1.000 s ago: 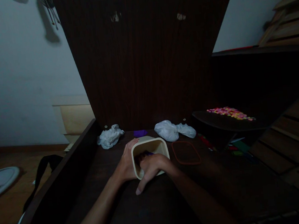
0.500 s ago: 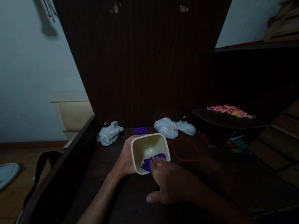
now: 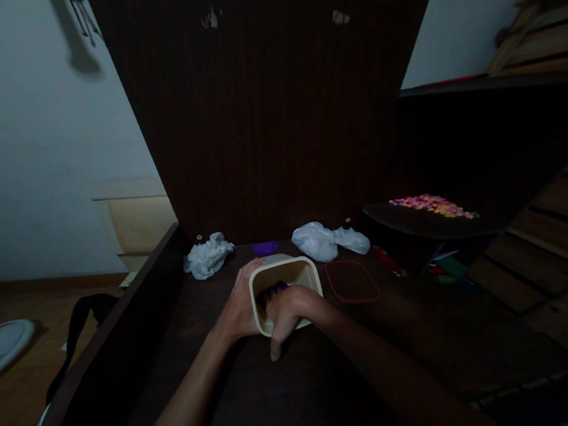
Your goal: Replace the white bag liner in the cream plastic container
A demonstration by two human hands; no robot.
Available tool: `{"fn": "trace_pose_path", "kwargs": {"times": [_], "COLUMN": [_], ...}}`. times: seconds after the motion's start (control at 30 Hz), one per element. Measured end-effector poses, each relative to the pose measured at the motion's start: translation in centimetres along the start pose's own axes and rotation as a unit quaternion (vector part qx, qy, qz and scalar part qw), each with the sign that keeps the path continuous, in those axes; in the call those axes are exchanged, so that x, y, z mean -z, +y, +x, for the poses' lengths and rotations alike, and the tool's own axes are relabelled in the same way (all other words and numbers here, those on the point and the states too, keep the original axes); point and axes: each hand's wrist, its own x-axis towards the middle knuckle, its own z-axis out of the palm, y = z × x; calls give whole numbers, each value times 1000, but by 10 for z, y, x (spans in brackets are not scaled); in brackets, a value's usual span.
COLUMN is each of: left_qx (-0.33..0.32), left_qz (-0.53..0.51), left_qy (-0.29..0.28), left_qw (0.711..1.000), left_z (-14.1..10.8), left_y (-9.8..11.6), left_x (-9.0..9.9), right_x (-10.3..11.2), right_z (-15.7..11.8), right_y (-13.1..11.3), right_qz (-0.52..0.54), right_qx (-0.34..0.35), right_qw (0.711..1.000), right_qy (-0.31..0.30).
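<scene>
A cream plastic container (image 3: 311,268) is tipped on the dark desk with its mouth facing me. My left hand (image 3: 242,302) is wrapped round its left side and grips it. Inside it my right hand (image 3: 292,302) presses a purple cloth (image 3: 279,286) against the inner wall, thumb outside over the near rim. Most of the fingers and much of the cloth are hidden in the shadowed interior. To the right of the container an orange-red lid rim (image 3: 351,281) lies flat on the desk.
Behind the container lie a crumpled white plastic bag (image 3: 208,256), a folded purple piece (image 3: 266,248) and a knotted white bag (image 3: 315,241). A corner shelf (image 3: 389,217) at the right bears pink and yellow bits (image 3: 434,206). A raised board (image 3: 124,322) edges the desk's left side.
My right hand has pushed deeper into the container and to the left with the purple cloth, its wrist now bent over the rim. My left hand keeps its grip. The view has shifted slightly.
</scene>
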Motion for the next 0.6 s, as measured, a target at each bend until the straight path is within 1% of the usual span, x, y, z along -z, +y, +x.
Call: {"fn": "trace_pose_path", "kwargs": {"times": [0.1, 0.17, 0.23, 0.37, 0.47, 0.53, 0.6], "left_qx": [-5, -5, 8, 38, 30, 30, 33], "left_qz": [-5, -4, -5, -11, -12, -16, -20], "left_qy": [2, 3, 1, -14, -19, -13, -6], "left_qw": [1000, 1000, 1000, 999, 999, 999, 999], "left_z": [0, 1, 2, 4, 4, 4, 4], "left_y": [-2, -2, -1, 3, 4, 4, 4], "left_x": [2, 3, 4, 7, 8, 7, 6], "right_x": [-8, -13, -18, -27, -33, -35, -36], "right_z": [-5, -16, -29, -61, -82, -91, -97], "right_y": [-3, -9, -13, -15, -12, -12, -16], "right_qz": [-3, 5, 15, 38, 60, 54, 25], "right_qx": [18, 15, 15, 18, -14, -24, -22], "right_qw": [998, 994, 990, 984, 979, 975, 973], "right_qy": [58, 106, 140, 173, 196, 213, 226]}}
